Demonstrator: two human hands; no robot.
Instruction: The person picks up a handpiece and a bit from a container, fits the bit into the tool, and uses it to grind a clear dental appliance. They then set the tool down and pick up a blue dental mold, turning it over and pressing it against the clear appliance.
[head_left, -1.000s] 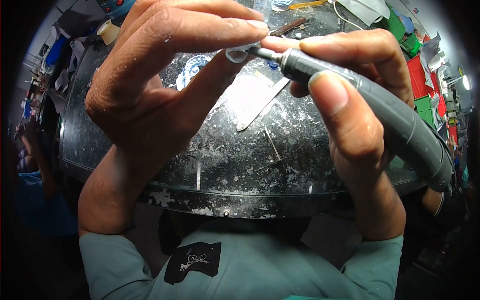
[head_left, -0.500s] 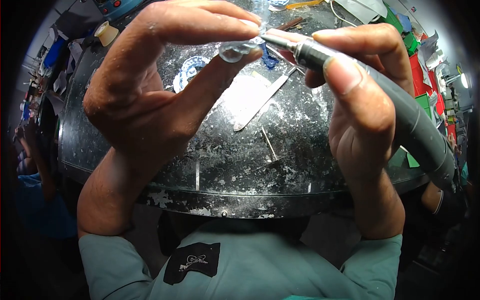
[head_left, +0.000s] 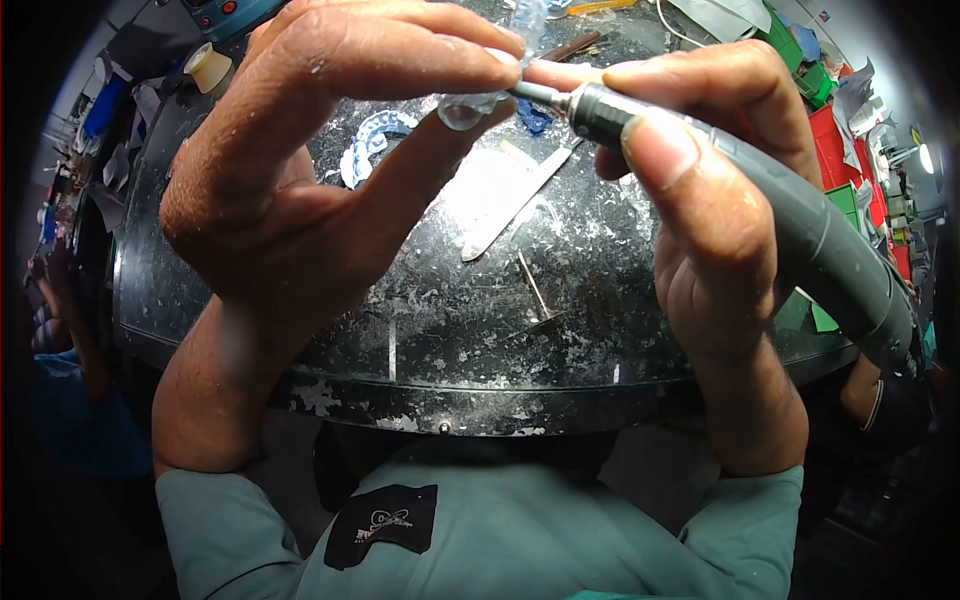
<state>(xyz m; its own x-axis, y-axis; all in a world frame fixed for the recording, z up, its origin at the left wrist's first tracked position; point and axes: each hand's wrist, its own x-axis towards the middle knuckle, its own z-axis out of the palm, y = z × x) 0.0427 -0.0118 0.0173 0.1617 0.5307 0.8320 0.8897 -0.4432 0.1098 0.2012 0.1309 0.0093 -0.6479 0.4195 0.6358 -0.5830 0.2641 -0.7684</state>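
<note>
Left hand [head_left: 290, 190]: thumb and forefinger pinched on a small clear piece [head_left: 468, 106], at 12 o'clock in view
Right hand [head_left: 720, 240]: closed pen-style round the grey handpiece [head_left: 800, 225]
Change: its tip has dipped slightly onto the piece's 3 o'clock edge, and the piece has hardly moved
Meaning: trimming looks mid-pass, with contact kept
Bench [head_left: 450, 340]: a metal spatula [head_left: 510, 205] lies below the fingers at 6 o'clock

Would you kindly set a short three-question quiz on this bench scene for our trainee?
1. True or false: the right hand holds the grey rotary handpiece.
2. The left hand pinches: A) a small clear piece; B) a red bin; C) a tape roll.
3. Which broad, flat metal tool lies on the dark worktop beneath the hands?
Key: 1 true; 2 A; 3 the flat metal spatula.
</note>
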